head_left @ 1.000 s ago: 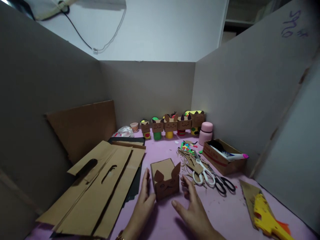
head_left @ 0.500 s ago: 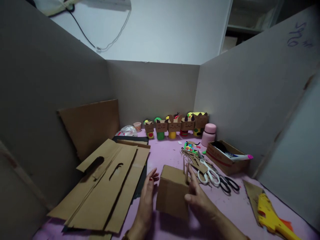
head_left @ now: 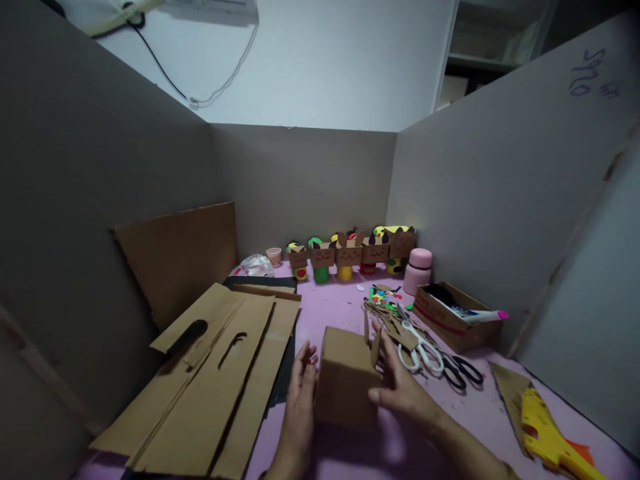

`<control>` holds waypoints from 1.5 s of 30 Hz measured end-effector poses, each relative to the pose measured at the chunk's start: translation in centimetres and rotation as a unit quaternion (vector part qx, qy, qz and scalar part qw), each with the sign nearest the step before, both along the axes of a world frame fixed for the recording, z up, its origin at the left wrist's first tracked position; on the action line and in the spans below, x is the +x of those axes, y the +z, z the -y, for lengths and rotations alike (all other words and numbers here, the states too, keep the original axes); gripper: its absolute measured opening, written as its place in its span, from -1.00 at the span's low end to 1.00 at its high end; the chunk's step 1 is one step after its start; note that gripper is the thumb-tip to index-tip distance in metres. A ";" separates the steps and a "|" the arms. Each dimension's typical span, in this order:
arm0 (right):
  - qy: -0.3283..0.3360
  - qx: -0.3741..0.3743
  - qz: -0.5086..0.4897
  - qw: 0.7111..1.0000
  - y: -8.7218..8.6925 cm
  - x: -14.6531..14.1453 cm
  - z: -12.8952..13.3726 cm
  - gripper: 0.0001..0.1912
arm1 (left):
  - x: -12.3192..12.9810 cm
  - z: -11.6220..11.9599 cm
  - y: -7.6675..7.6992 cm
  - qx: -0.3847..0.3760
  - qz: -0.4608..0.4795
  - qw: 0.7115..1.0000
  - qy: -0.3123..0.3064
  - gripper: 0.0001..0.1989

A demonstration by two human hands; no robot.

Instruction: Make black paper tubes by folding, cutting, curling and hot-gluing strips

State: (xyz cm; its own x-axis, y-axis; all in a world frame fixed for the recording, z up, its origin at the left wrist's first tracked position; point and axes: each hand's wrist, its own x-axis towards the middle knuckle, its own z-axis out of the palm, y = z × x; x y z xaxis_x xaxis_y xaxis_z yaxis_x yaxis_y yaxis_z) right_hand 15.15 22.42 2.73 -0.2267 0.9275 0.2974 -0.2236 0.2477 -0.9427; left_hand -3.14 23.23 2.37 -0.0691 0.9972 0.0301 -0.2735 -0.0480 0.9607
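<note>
A small brown cardboard box (head_left: pixel 347 380) is in front of me above the pink table, with a thin cardboard flap (head_left: pixel 375 343) standing up at its right edge. My right hand (head_left: pixel 397 377) holds the box from the right, thumb against the near face and fingers at the far side by the flap. My left hand (head_left: pixel 299 393) lies along the box's left side with fingers stretched out; whether it presses on the box I cannot tell. The box's underside and far side are hidden.
Flat cardboard sheets (head_left: pixel 200 400) lie on the left. White scissors (head_left: pixel 423 350), black scissors (head_left: pixel 460 370) and cardboard scraps sit right of the box. Farther right are a marker box (head_left: pixel 463 333) and a yellow glue gun (head_left: pixel 547 427). Several cardboard-headed figures (head_left: pixel 349 253) and a pink bottle (head_left: pixel 419 270) stand behind.
My left hand has come closer to the box's left side. The box has tilted slightly in my right hand, and the whole view has shifted a little.
</note>
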 end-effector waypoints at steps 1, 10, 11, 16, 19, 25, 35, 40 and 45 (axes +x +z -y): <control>-0.037 0.008 0.019 0.999 0.2 0.1 -1.1 0.21 | -0.1 -0.3 -0.3 0.003 -0.018 0.999 0.029 -0.48; -0.351 0.064 0.180 0.917 0.7 -1.1 -12.6 0.12 | 0.2 -0.5 -2.0 0.034 -0.101 0.993 0.060 -0.68; -0.354 0.064 0.190 0.914 0.3 -1.3 -13.2 0.13 | 0.3 -0.3 -2.0 0.039 -0.109 0.992 0.054 -0.70; -0.367 0.065 0.227 0.900 -1.0 -1.5 -11.9 0.10 | 0.5 0.1 -2.1 0.046 -0.147 0.987 0.041 -0.70; -0.364 0.079 0.242 0.896 -1.1 -1.7 -8.3 -0.04 | 0.5 0.3 -2.0 0.054 -0.182 0.981 0.045 -0.71; -0.240 0.175 0.324 0.898 -2.9 -3.2 2.1 -0.27 | 0.2 1.2 -1.3 0.122 -0.281 0.950 0.063 -0.70; -0.145 0.250 0.383 0.877 -5.7 -4.0 6.4 -0.36 | -2.6 0.9 0.7 0.185 -0.534 0.805 0.182 -0.65; -0.165 0.249 0.367 0.881 -5.7 -4.0 5.8 -0.44 | -6.3 -0.2 1.2 0.073 -0.626 0.716 0.300 -0.53; -0.133 0.223 0.360 0.896 -5.2 -3.9 5.5 -0.58 | -7.8 -1.0 0.1 0.023 -0.689 0.660 0.298 -0.74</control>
State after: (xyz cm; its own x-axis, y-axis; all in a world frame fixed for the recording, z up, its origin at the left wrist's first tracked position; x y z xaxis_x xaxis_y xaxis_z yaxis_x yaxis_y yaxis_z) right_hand 11.24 16.92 -2.50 -0.2975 0.8028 0.5167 0.5249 0.5897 -0.6138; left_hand -10.89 24.24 2.42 -0.3247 0.8007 0.5034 0.9392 0.2099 0.2719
